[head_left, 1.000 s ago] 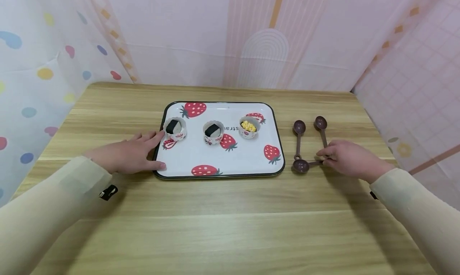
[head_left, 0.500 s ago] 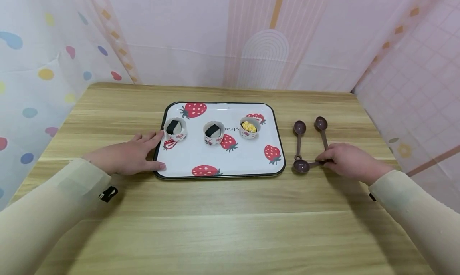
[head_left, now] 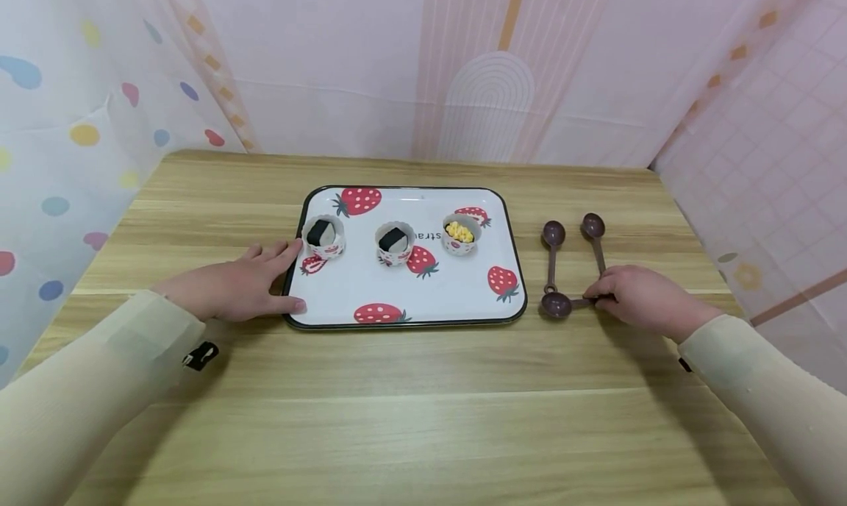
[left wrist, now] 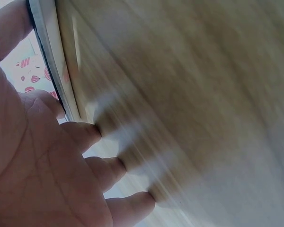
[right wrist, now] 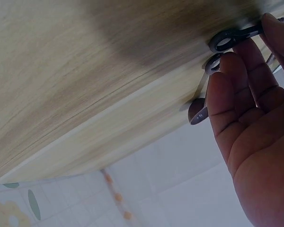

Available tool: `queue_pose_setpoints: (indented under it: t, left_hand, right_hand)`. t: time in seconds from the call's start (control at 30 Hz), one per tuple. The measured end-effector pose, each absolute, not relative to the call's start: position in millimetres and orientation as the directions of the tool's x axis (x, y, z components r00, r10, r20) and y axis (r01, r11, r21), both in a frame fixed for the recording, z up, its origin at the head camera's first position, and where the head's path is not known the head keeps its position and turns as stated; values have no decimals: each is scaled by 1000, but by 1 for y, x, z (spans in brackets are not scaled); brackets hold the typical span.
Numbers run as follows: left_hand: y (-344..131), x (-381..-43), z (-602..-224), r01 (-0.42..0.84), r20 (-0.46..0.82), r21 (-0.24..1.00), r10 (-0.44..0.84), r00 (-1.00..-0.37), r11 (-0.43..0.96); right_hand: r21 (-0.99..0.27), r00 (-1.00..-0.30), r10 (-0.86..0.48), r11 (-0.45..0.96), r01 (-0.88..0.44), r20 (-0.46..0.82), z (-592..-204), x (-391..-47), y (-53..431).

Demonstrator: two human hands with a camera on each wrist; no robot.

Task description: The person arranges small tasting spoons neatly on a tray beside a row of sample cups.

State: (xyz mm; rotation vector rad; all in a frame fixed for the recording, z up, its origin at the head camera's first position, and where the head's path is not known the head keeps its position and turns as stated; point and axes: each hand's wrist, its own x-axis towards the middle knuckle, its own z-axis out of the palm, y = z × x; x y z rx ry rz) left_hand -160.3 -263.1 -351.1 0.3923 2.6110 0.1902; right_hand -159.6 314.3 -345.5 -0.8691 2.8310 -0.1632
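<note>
A white tray [head_left: 456, 293] with strawberry prints and a dark rim lies on the table. My left hand [head_left: 241, 285] touches its left edge, thumb over the rim and fingers spread; in the left wrist view the hand's [left wrist: 52, 156] other fingertips meet the wood. On the right, my right hand [head_left: 645, 300] pinches the handle of a brown measuring spoon [head_left: 556, 305], whose bowl points left. In the right wrist view, the ringed handle end [right wrist: 248, 32] sticks out between thumb and fingers. Two more measuring spoons lie behind: one [head_left: 553, 233] left, another [head_left: 592, 226] near my fingers.
Three small printed paper cups stand on the tray: the left cup [head_left: 329, 250] and middle cup [head_left: 397, 257] hold black-and-white pieces, the right cup [head_left: 461, 247] yellow bits. A patterned curtain [head_left: 331, 65] hangs behind the wooden table [head_left: 397, 418].
My right hand has shifted very slightly along the spoon's handle, and the handle is still between its fingers. The left hand and the tray look the same.
</note>
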Motion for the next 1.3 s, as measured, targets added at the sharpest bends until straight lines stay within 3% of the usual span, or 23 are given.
queue_pose_setpoints:
  t: [0.63,1.3]
  left_hand:
    - [-261,-160,-350,232,-459,193,297,-837,953]
    - [-260,-162,-351,232,-471,184,292,-832,955]
  right_hand:
    - [-170,-807,-562,826,-537,-181,-339,-158,311]
    - [-345,-840,-522,823,-451,-147,-319,-154,264]
